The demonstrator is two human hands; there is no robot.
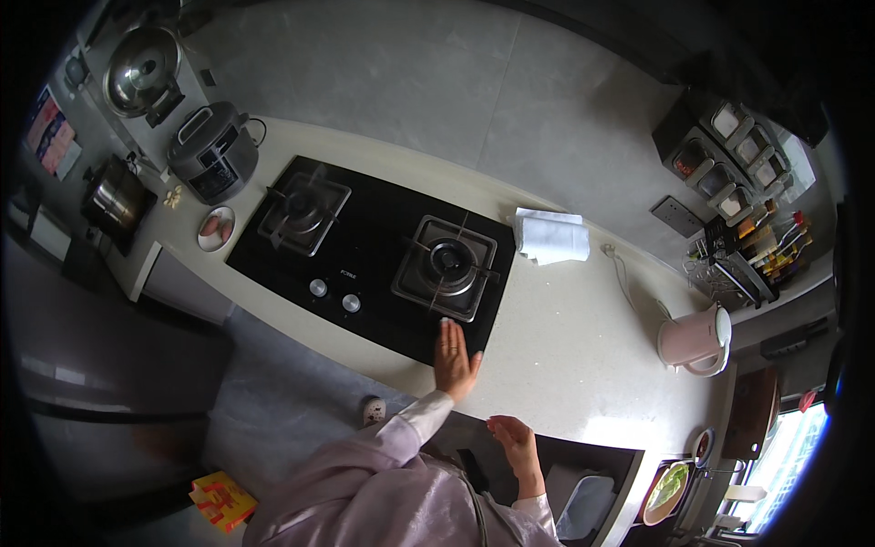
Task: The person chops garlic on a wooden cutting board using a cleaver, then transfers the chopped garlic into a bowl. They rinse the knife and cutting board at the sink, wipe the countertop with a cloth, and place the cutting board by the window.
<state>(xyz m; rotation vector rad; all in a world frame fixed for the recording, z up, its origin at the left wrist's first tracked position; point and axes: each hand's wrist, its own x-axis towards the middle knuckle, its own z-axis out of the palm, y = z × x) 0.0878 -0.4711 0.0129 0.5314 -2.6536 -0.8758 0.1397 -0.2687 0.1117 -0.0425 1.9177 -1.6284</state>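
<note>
Over the near right edge of the black glass gas hob (372, 249), my left hand (454, 361) is held flat, fingers pointing at the right burner (448, 263) and nothing in it. My right hand (517, 444) is in front of the counter's edge, above an open drawer (622, 472); its fingers are slightly bent and hold nothing visible. A folded white cloth or paper towel (552, 236) lies just right of the hob. Two metal knobs (335, 295) sit on the hob's front part. In the drawer is a clear plastic container (586, 506).
At the left stand a multicooker (214, 154) and a small dish (217, 229) with reddish food. A pink electric kettle (694, 338), a rack of spice boxes (728, 154) and a bowl with leafy greens (666, 489) are at the right. A yellow and red bag (223, 501) is low at left.
</note>
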